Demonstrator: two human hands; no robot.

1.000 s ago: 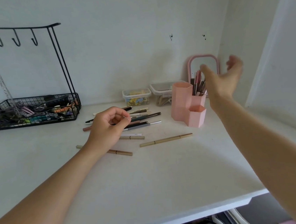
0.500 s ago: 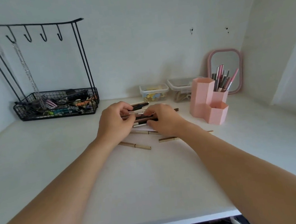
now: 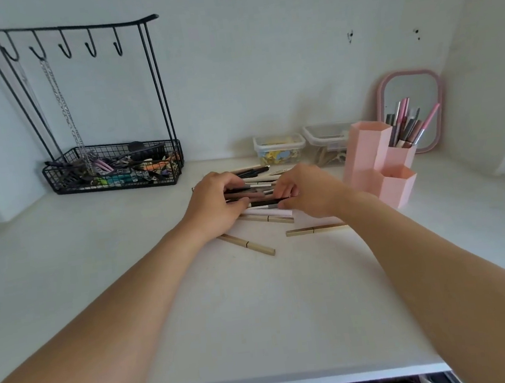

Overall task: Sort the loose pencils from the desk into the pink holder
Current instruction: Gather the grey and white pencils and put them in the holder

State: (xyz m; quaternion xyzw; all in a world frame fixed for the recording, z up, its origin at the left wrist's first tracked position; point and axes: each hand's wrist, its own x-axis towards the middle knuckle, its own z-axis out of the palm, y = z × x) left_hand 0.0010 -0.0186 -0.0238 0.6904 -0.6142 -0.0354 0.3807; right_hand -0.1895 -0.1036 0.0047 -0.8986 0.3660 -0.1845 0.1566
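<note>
Pink holder (image 3: 379, 162) stands at the far right of the desk (image 3: 258, 315), some pencils already upright in its back cell. Your left hand (image 3: 215, 204) and right hand (image 3: 304, 192) curl around the two ends of a pencil bundle (image 3: 259, 195), probably to square it. Three gold pencils (image 3: 247, 244) lie loose nearer to you.

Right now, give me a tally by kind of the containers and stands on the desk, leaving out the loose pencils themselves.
Pink holder, three hexagonal compartments joined: 1
Clear plastic tubs: 2
Black wire basket rack with hooks: 1
Pink-framed mirror: 1
Total: 5

Both the left hand and the right hand are gathering the pile of pencils.
</note>
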